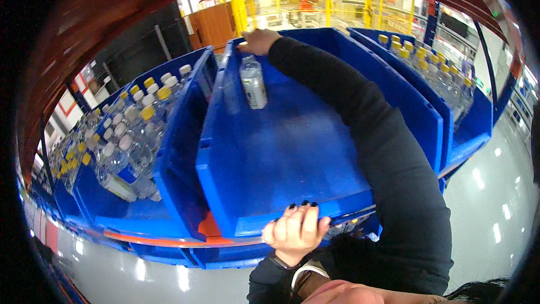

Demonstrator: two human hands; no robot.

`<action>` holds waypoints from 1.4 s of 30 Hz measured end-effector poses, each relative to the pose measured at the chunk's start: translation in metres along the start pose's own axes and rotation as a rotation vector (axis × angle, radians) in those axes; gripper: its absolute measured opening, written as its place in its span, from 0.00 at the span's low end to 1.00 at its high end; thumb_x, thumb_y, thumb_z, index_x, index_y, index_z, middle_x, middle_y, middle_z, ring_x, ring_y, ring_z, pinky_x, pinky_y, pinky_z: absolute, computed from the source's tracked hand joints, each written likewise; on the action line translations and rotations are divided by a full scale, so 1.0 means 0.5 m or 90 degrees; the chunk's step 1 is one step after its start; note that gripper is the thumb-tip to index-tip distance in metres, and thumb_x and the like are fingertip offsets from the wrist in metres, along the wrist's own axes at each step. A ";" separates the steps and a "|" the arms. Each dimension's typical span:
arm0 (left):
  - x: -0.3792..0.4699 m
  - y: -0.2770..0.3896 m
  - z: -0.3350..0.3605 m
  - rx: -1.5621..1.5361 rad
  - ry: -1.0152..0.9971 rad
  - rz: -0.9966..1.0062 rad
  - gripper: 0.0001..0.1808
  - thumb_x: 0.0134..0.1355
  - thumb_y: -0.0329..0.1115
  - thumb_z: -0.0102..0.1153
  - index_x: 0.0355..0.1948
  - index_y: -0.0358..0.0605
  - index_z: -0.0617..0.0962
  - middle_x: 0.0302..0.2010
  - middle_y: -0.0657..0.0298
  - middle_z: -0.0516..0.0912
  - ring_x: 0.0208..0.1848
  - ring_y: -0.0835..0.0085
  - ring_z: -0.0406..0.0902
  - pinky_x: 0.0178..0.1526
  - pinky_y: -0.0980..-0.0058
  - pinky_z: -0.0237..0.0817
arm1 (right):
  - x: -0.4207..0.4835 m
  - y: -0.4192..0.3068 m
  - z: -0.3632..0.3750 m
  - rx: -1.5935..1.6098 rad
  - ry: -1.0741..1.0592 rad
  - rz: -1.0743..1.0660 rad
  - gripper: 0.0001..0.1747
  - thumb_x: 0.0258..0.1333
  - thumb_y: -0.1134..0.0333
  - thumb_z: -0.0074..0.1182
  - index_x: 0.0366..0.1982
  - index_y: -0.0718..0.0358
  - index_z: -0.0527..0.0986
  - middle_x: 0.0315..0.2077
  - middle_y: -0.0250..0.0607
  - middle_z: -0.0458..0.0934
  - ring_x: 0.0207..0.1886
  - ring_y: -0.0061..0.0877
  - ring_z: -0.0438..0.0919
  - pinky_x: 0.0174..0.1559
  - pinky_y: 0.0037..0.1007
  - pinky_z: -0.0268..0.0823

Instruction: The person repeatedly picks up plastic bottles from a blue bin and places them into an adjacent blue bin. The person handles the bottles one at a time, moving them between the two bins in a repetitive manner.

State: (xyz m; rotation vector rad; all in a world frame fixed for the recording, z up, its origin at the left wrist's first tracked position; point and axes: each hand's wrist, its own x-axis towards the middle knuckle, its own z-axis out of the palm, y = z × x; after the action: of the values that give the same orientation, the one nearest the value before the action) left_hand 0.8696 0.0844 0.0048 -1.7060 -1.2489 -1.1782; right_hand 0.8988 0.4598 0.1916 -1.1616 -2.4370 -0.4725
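Observation:
In front of me a large blue plastic bin (pixel 295 143) sits on a shelf. My right arm stretches over it to the far left corner. There my right hand (pixel 261 41) has its fingers around the top of a clear plastic bottle (pixel 254 86) with a pale label. The bottle is roughly upright beside the bin's left wall; the fingers partly hide its cap. Close to my body, my left hand (pixel 297 232) grips the bin's low front edge, its fingertips curled over the rim.
Left, another blue bin (pixel 177 173) holds many bottles with white and yellow caps. Right, a further bin (pixel 472 139) holds yellow-capped bottles. An orange shelf beam (pixel 168 240) runs below, and rust-coloured shelving arches overhead. Yellow fencing (pixel 327 4) stands beyond.

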 end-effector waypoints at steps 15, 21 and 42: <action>-0.002 0.003 0.009 -0.031 0.051 -0.037 0.19 0.61 0.53 0.38 0.33 0.51 0.74 0.30 0.67 0.77 0.36 0.69 0.73 0.45 0.66 0.52 | -0.569 0.415 -0.452 -0.314 -0.125 0.338 0.31 0.55 0.42 0.41 0.30 0.64 0.77 0.26 0.45 0.77 0.28 0.33 0.76 0.32 0.36 0.67; 0.001 0.001 0.011 -0.032 0.062 -0.027 0.17 0.59 0.49 0.41 0.36 0.49 0.74 0.32 0.64 0.77 0.37 0.68 0.73 0.45 0.65 0.54 | -0.770 0.445 -0.378 -0.220 -0.144 0.315 0.22 0.51 0.49 0.48 0.33 0.62 0.74 0.28 0.48 0.78 0.35 0.42 0.76 0.38 0.41 0.67; -0.009 -0.004 0.016 -0.045 0.053 -0.029 0.12 0.58 0.48 0.45 0.35 0.55 0.74 0.33 0.72 0.78 0.39 0.74 0.72 0.47 0.69 0.51 | -0.771 0.228 -0.763 0.009 -0.108 0.249 0.14 0.53 0.64 0.51 0.31 0.70 0.76 0.28 0.40 0.78 0.31 0.19 0.72 0.34 0.22 0.64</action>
State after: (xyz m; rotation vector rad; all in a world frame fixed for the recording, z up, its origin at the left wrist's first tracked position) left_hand 0.8694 0.0908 -0.0021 -1.6696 -1.2146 -1.3202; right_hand 1.2898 0.0996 0.3481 -1.6819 -2.2578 -0.2451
